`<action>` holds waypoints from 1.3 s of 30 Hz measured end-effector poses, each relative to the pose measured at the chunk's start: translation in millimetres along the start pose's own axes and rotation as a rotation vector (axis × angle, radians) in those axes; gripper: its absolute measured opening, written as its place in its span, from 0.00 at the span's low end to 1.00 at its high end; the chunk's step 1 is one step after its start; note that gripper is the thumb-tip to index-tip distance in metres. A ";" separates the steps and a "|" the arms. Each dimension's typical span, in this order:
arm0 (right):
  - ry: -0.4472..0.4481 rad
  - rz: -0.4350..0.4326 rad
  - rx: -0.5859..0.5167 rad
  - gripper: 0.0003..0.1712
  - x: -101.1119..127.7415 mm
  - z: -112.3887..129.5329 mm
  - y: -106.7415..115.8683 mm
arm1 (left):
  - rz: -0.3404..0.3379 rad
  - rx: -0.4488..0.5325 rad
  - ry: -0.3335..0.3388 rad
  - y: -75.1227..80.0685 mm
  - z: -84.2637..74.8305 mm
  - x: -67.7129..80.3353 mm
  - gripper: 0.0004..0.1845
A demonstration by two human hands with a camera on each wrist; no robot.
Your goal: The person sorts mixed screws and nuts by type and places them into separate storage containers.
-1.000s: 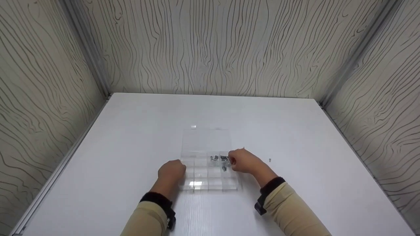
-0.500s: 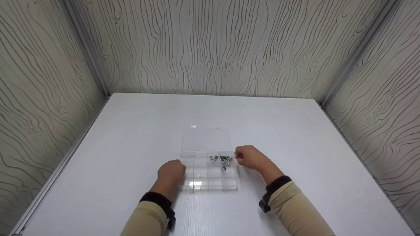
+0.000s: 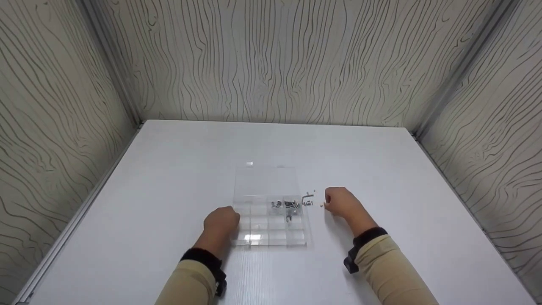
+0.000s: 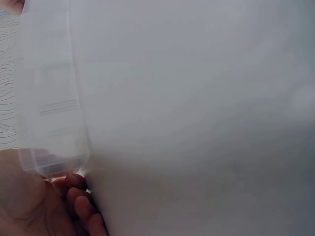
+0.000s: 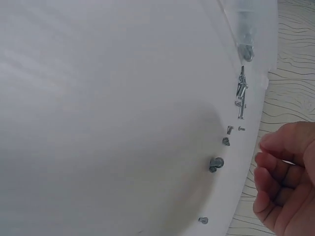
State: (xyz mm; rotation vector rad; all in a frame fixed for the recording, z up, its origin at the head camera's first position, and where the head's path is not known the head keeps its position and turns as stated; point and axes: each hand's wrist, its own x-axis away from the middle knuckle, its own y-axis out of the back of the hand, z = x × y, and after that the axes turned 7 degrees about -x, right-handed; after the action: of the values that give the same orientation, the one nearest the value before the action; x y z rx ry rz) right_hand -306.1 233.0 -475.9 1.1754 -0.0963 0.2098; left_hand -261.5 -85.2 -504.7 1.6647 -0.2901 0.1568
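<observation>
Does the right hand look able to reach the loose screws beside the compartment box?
Probably yes: the right hand is close by, and the loose screws lie uncovered, outside the compartment box.

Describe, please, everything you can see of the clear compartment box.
The box looks like colourless, see-through plastic, divided into small compartments. It lies flat on the white table, its lid folded open toward the far side. Small metal parts sit in compartments toward its far right corner. The left hand grips its left side.
</observation>
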 end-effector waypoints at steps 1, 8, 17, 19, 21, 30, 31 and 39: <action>-0.017 0.007 0.004 0.04 -0.1 -2.6 -0.7 | -0.003 0.006 0.001 0.0 0.1 0.0 0.08; -0.105 0.052 0.015 0.04 -1.0 -15.2 -9.9 | -0.007 0.031 0.009 1.1 0.2 0.8 0.08; -0.097 0.056 0.052 0.01 4.2 -12.6 -16.3 | -0.004 -0.052 -0.039 2.9 0.9 2.0 0.12; -0.090 0.053 0.056 0.02 5.0 -11.9 -16.9 | -0.007 -0.077 -0.054 2.5 1.0 1.8 0.14; -0.084 0.048 0.057 0.02 5.7 -11.6 -17.5 | -0.007 -0.082 -0.056 1.0 1.2 0.7 0.12; -0.071 0.030 0.044 0.04 4.6 -14.0 -19.6 | -0.021 -0.105 -0.071 -2.0 1.6 -1.7 0.07; -0.076 0.037 0.043 0.04 4.0 -13.2 -19.0 | -0.022 -0.102 -0.068 -1.8 1.7 -1.5 0.07; -0.008 0.035 0.018 0.07 -1.2 10.0 -8.7 | -0.022 0.096 0.065 -1.1 1.3 -2.2 0.10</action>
State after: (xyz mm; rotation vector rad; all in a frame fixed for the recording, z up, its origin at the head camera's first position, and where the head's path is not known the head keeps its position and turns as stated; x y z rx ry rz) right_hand -305.1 220.4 -480.1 1.1929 -0.1225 0.2374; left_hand -263.4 -86.1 -506.4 1.7538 -0.2176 0.2111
